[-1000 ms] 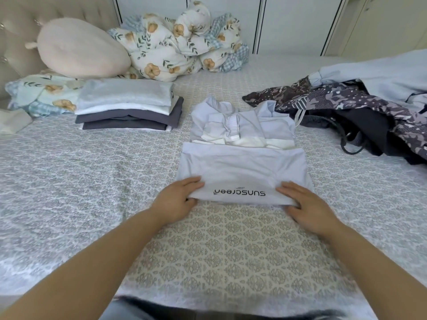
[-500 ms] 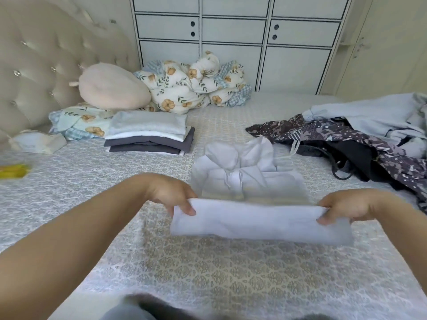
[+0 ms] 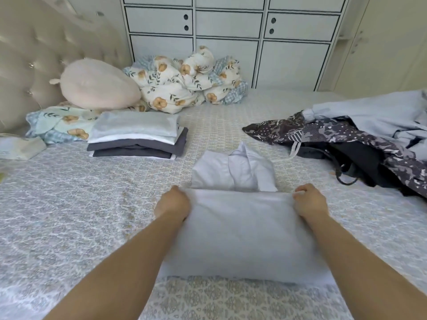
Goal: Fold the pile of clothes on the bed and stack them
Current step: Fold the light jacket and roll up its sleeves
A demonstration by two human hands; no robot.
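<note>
The pale lavender-white, thin fabric hooded garment (image 3: pixel 240 227) lay on the grey patterned bedspread (image 3: pixel 69 204) directly ahead of the person, its folded band running left to right, so its long axis crossed the line of both forearms. The 2 hands stood at opposite ends of the band's far edge. The left hand (image 3: pixel 172 204) gripped the left corner with curled fingers, and the right hand (image 3: pixel 309 202) pinched the right corner the same way; each held cloth, neither was loose. Both arms reached forward, roughly parallel, wrists low over the bedspread, and neither looked nearer the garment than the other. Beyond that held edge the hood and collar part (image 3: pixel 233 172) stuck out, not yet covered.

Judged from this, the fold in hand ran away from the body, toward the hood. The stack of 4 or so folded grey and white clothes (image 3: pixel 136 137) sat farther off to the left, nearer the left hand, well apart from the garment. The unfolded heap of dark patterned and pale blue clothes (image 3: pixel 346 144) lay to the right, nearer the right hand.
</note>
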